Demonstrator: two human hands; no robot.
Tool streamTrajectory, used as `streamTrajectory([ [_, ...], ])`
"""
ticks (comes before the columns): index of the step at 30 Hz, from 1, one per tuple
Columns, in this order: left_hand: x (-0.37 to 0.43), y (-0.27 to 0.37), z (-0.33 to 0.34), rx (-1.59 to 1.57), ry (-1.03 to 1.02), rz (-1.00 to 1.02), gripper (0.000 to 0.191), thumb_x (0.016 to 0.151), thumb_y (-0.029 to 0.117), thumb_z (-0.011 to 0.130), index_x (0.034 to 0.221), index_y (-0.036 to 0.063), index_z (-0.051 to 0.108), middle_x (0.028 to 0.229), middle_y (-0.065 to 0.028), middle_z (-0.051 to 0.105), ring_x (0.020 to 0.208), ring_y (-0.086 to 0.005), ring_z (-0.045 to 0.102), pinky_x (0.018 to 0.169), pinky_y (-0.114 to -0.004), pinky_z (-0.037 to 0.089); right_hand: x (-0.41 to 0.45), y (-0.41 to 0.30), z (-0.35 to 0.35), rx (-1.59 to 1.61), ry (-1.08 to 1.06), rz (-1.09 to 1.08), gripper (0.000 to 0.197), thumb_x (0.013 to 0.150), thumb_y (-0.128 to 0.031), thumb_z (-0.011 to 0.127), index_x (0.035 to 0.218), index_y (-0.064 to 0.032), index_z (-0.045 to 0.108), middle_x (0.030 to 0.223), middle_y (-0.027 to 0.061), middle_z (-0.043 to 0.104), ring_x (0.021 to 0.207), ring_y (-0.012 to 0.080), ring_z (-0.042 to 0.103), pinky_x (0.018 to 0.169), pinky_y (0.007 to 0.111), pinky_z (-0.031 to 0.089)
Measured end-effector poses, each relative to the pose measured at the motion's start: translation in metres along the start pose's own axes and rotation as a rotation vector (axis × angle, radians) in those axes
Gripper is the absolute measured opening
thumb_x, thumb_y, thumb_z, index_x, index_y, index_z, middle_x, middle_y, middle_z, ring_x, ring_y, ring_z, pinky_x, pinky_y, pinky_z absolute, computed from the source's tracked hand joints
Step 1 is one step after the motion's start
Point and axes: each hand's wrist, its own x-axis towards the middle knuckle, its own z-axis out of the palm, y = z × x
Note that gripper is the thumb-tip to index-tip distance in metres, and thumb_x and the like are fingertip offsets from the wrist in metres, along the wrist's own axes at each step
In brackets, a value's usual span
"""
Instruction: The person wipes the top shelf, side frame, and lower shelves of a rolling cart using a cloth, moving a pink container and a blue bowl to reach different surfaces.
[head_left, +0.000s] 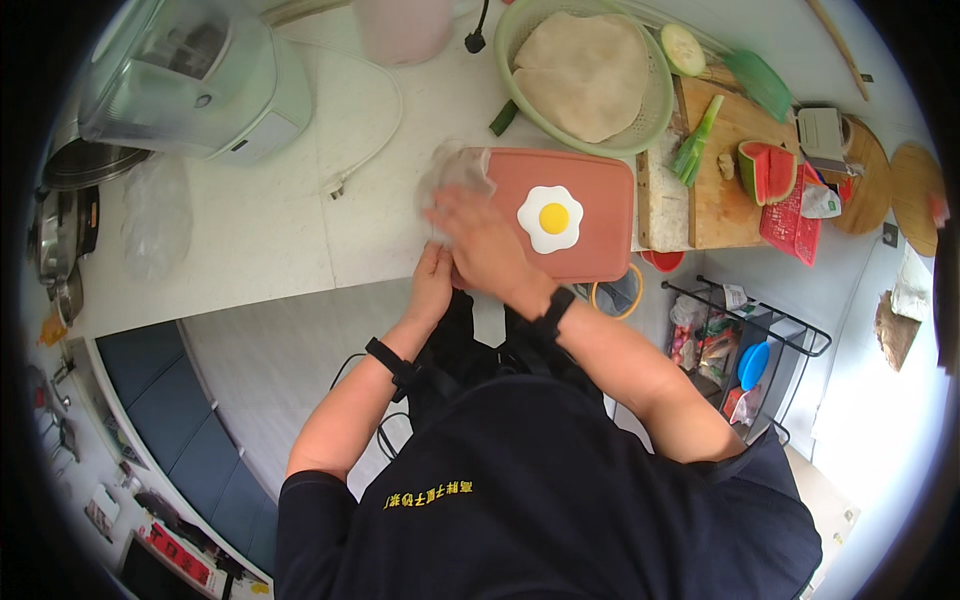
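A pink-brown rectangular board or lid (600, 217) lies at the counter's front edge, with a fried-egg-shaped piece (554, 219) in white and yellow on it. Over its left end is my right hand (484, 244), blurred, its fingers spread and touching or just above a greyish, crumpled cloth-like thing (469, 172); whether it grips this cannot be told. My left hand (433, 277) is at the board's near left corner, thumb and fingers close together; what lies between them is hidden.
Beyond the board stands a green colander (510, 75) holding flat dough-like sheets (589, 71). A wooden chopping board (709, 217) bears a cut watermelon (766, 172) and a green stalk (697, 142). A pale green lidded appliance (217, 90) and a plug with its cord (335, 185) are at left.
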Motion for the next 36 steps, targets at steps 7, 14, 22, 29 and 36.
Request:
streamTrajectory([
  [7,-0.008,-0.026,0.024,0.368,0.012,0.395,0.048,0.104,0.016,0.042,0.150,0.0036,0.035,0.151,-0.0188,0.042,0.141,-0.0321,0.040,0.114,-0.038,0.033,-0.112,0.017,-0.038,0.036,0.066,0.068,0.060,0.071,0.007,0.060,0.128,-0.0124,0.059,0.131,0.0112,0.057,0.129,0.0354,0.050,0.106,0.047,0.042],
  [14,-0.006,-0.016,0.042,0.373,0.108,0.383,0.049,0.107,0.024,0.037,0.152,0.0038,0.033,0.152,-0.0188,0.041,0.142,-0.0329,0.038,0.116,-0.039,0.031,-0.179,0.094,-0.085,-0.327,0.347,0.480,0.061,0.072,0.007,0.058,0.131,-0.0063,0.055,0.128,0.0181,0.057,0.123,0.0394,0.051,0.105,0.049,0.040],
  [22,0.003,-0.030,0.040,0.179,0.104,0.298,0.058,0.106,0.031,0.045,0.155,0.0054,0.028,0.152,-0.0144,0.040,0.137,-0.0259,0.042,0.113,-0.036,0.034,-0.146,0.097,-0.094,-0.297,0.442,0.501,0.051,0.080,-0.001,0.063,0.130,-0.0048,0.056,0.127,0.0181,0.057,0.124,0.0393,0.050,0.108,0.051,0.035],
  [29,0.013,-0.006,0.049,0.104,0.092,0.170,0.067,0.104,0.044,0.047,0.155,0.0060,0.028,0.157,-0.0116,0.034,0.144,-0.0229,0.032,0.118,-0.036,0.026,-0.181,0.121,-0.114,-0.151,0.521,0.571,0.055,0.084,-0.014,0.069,0.135,-0.0063,0.051,0.132,0.0182,0.055,0.128,0.0382,0.048,0.114,0.047,0.030],
  [36,0.011,0.008,0.069,-0.058,0.056,0.187,0.068,0.104,0.044,0.045,0.157,0.0092,0.020,0.157,-0.0093,0.031,0.143,-0.0218,0.033,0.117,-0.037,0.029,-0.178,0.122,-0.094,0.675,0.707,0.956,0.052,0.094,-0.025,0.062,0.136,0.0000,0.047,0.127,0.0189,0.060,0.118,0.0278,0.058,0.099,0.034,0.044],
])
